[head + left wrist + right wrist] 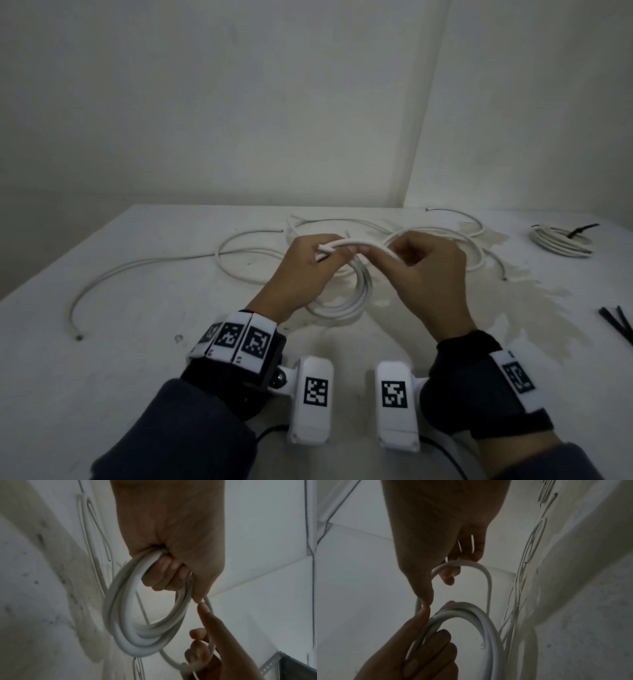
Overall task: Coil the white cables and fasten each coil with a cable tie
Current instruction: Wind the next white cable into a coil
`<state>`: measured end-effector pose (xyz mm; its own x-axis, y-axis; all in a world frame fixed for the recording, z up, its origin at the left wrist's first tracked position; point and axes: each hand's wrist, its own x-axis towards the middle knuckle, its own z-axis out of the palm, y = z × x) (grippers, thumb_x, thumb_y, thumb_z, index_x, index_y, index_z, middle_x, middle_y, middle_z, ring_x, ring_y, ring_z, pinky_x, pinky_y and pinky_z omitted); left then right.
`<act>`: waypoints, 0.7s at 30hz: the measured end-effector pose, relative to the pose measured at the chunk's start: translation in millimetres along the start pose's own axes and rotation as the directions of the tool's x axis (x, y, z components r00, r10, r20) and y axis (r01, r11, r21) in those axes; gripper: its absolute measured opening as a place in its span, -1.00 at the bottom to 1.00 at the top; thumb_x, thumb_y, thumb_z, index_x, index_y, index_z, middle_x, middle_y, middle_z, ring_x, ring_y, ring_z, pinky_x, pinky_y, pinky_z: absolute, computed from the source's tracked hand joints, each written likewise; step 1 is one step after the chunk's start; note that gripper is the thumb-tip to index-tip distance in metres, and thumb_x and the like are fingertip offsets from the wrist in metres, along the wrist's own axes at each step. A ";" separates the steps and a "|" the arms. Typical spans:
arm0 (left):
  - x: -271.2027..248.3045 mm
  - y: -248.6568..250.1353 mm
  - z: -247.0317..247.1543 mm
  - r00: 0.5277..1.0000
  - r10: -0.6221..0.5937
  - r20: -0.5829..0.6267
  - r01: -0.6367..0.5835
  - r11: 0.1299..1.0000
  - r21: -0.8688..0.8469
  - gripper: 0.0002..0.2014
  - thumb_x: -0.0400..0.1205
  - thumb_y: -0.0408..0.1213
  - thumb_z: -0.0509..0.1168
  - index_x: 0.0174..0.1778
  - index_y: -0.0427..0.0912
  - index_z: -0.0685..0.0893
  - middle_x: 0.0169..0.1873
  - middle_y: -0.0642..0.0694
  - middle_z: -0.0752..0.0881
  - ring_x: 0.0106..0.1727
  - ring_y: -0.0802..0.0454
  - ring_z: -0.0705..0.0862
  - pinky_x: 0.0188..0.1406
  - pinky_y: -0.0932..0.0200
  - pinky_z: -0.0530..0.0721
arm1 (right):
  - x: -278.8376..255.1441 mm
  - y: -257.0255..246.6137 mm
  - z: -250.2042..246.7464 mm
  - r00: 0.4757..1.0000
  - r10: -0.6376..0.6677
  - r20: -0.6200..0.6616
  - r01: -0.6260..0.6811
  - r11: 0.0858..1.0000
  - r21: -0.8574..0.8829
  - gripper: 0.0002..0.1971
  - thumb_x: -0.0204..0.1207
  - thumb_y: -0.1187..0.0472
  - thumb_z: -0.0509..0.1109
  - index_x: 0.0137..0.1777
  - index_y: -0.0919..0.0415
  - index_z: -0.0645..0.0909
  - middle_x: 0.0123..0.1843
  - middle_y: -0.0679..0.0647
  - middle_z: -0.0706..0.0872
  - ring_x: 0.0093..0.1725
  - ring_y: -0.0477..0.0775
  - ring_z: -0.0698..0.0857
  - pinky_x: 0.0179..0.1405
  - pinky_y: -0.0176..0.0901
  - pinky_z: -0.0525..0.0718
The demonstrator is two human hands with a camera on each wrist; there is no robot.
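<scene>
A white cable coil (346,301) of several loops hangs from my left hand (323,253), which grips its top just above the table. The same coil (137,635) fills the left wrist view, held in my curled left fingers (164,572). My right hand (394,251) pinches the cable's free strand (352,244) right beside the left hand. In the right wrist view that strand (485,574) arcs over my right fingers (448,577) and down toward the coil (488,628). Thumbs of both hands nearly touch.
Loose white cables (239,248) sprawl over the white table (102,342) behind my hands. A finished coil (558,241) with a black tie lies at the far right. Black cable ties (616,323) lie at the right edge. Walls close the back and right.
</scene>
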<state>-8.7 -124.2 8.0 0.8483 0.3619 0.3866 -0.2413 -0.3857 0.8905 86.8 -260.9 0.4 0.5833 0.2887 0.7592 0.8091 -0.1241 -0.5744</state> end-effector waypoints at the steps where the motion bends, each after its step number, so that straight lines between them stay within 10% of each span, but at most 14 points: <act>1: -0.6 -1.1 -1.5 1.000 -0.009 0.014 0.009 1.000 -0.014 -0.83 0.69 -0.40 0.24 -0.08 -0.39 0.71 -0.72 0.21 0.49 -0.67 0.33 0.40 -0.64 0.51 0.30 | -0.8 0.3 1.6 0.997 0.040 0.065 -0.041 0.999 0.017 -0.62 0.31 -0.01 0.64 -0.53 0.14 0.56 -0.61 -0.11 0.49 -0.54 -0.14 0.44 -0.49 -0.29 0.41; 7: -2.8 -2.0 -6.2 0.983 -0.093 0.156 0.118 0.980 -0.158 -0.81 0.69 -0.34 0.25 -0.08 -0.32 0.75 -0.66 0.08 0.32 -0.67 0.20 0.22 -0.70 0.37 0.19 | 2.5 -6.2 -9.5 0.931 0.109 0.347 -0.247 0.891 0.382 -0.72 0.48 0.30 0.50 -0.48 0.24 0.67 -0.54 0.03 0.60 -0.43 -0.09 0.53 -0.35 -0.35 0.47; 16: -2.3 -0.4 -9.5 0.973 -0.099 0.209 0.140 0.971 -0.191 -0.78 0.67 -0.29 0.27 0.02 -0.35 0.76 -0.64 0.07 0.25 -0.64 0.18 0.17 -0.68 0.30 0.11 | 1.9 -5.4 -4.1 0.996 -0.083 -0.017 0.085 0.981 0.173 -0.87 0.48 0.17 0.49 -0.24 0.21 0.76 -0.43 0.07 0.66 -0.35 -0.10 0.55 -0.24 -0.41 0.44; 21: -1.5 -3.4 -15.2 0.980 -0.079 0.182 0.135 0.938 -0.319 -0.78 0.66 -0.28 0.24 -0.05 -0.33 0.75 -0.67 0.09 0.22 -0.66 0.20 0.13 -0.71 0.38 0.12 | 1.7 -6.5 0.4 0.999 0.029 0.044 -0.040 0.958 0.285 -0.93 0.46 0.18 0.53 -0.24 0.02 0.76 -0.38 -0.14 0.76 -0.33 -0.23 0.66 -0.24 -0.42 0.52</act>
<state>-16.3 -110.5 8.1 0.9364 0.2307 0.2644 -0.2619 -0.0420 0.9642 82.5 -259.2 5.3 0.6028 0.3265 0.7280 0.7309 0.1399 -0.6680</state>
